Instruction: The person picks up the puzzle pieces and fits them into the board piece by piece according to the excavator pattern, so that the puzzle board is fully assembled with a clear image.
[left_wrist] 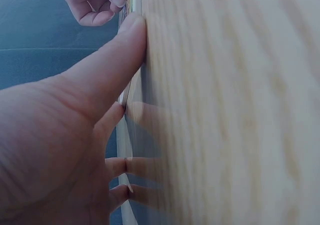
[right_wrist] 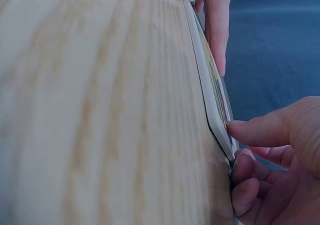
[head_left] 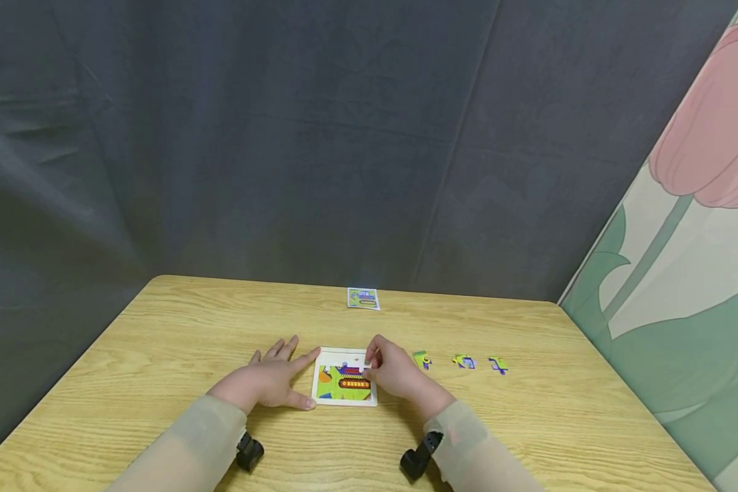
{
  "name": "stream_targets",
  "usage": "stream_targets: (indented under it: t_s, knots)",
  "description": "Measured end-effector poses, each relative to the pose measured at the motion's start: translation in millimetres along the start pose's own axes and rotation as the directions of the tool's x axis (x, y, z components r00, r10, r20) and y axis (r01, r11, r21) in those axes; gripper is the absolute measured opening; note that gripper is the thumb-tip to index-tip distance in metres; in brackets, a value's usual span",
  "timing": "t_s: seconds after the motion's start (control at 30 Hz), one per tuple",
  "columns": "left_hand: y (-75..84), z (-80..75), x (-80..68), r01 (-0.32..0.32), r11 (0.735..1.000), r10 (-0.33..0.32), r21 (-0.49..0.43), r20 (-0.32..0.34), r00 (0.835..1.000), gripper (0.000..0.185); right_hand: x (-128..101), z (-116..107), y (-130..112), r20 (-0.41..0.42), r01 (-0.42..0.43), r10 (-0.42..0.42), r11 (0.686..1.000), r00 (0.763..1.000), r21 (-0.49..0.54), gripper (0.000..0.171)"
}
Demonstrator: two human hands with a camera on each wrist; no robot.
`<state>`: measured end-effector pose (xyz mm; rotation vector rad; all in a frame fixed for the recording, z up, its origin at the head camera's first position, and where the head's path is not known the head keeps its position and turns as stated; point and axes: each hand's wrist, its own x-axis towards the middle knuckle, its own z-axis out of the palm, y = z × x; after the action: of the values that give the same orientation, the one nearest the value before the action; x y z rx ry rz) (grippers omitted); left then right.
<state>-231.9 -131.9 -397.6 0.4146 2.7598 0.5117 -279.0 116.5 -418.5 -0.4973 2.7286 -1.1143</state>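
Head cam: above, near side of puzzle tray [head_left: 344,402], faces fwd/down; farthest off. L wrist cam [head_left: 249,452]: low, close, near-left of tray, skims tabletop [left_wrist: 235,110] twd it, pic turned sideways. R wrist cam [head_left: 417,462]: ditto, near-right of tray. Wrist views share tray edge, L hand [head_left: 270,381] & R hand [head_left: 397,370]; head view has all three.

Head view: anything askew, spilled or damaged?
Nothing stands out. The tray shows no damage; the three loose pieces lie apart in a row to its right; the card lies beyond it. No spill visible.
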Motion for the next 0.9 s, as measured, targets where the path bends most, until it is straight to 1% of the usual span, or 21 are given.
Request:
stream_targets:
  t_s: [0.23, 0.43, 0.53, 0.63, 0.77, 0.9]
  knots:
    - [0.1, -1.0, -0.1, 0.003, 1.0, -0.003, 0.002, 0.001, 1.0, 0.095, 0, -2, 2, -0.026, -0.01, 0.011, 1.0, 1.0, 0.024, 0.025]
    - [-0.2, -0.8, 0.1, 0.004, 1.0, -0.004, 0.002, 0.001, 1.0, 0.095, -5, -10, 7, 0.025, 0.026, -0.031, 0.988, 0.999, 0.155, 0.015]
    - [-0.1, -0.6, 0.3, 0.005, 1.0, -0.005, 0.003, 0.003, 1.0, 0.095, -7, -17, 11, 0.019, 0.039, -0.044, 0.98, 0.999, 0.194, 0.011]
    - [0.3, -1.2, 0.0, 0.005, 1.0, -0.005, 0.002, 0.0, 1.0, 0.095, -7, -26, 16, -0.015, 0.029, -0.027, 0.98, 1.0, 0.197, 0.009]
    - [0.7, -1.2, 0.3, 0.009, 1.0, -0.009, 0.003, 0.002, 1.0, 0.095, -7, -39, 24, -0.064, -0.005, 0.017, 0.983, 0.998, 0.181, 0.006]
    - [0.7, -0.6, 1.3, 0.015, 1.0, -0.015, 0.006, 0.006, 1.0, 0.094, -9, -50, 31, -0.132, -0.027, 0.041, 0.994, 0.99, 0.109, 0.009]
